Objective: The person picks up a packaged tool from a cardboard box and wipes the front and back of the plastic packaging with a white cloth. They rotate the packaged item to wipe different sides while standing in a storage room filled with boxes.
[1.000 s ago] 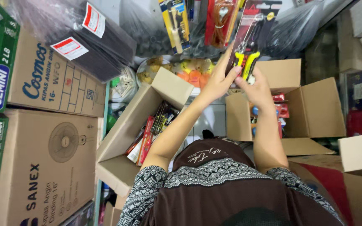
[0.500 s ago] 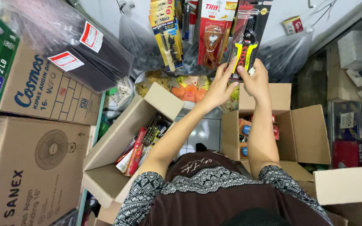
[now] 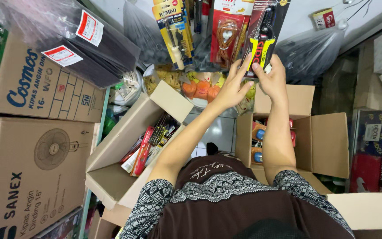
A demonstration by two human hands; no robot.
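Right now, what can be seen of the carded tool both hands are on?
The carded tool is a dark backing card, red toward the top, with a black-and-yellow-handled cutter under clear plastic. It stands upright among hanging packs, its top cut off by the frame. The left hand touches its lower left edge; the right hand grips its bottom.

This is a hardware shop or its crowded stockroom. Carded goods hang in a row at twelve o'clock: a soldering iron on a yellow card (image 3: 173, 31), a red blister pack (image 3: 227, 33), and a pair of yellow-handled cutters on a dark card (image 3: 264, 33). At nine o'clock stand stacked brown cartons printed with a fan drawing (image 3: 36, 168). Open cardboard boxes sit on the floor, one at seven o'clock packed with more carded tools (image 3: 124, 177), one at three o'clock with small packaged items (image 3: 328, 141). Clear plastic bags of stock with price labels (image 3: 67, 40) fill the eleven o'clock corner.
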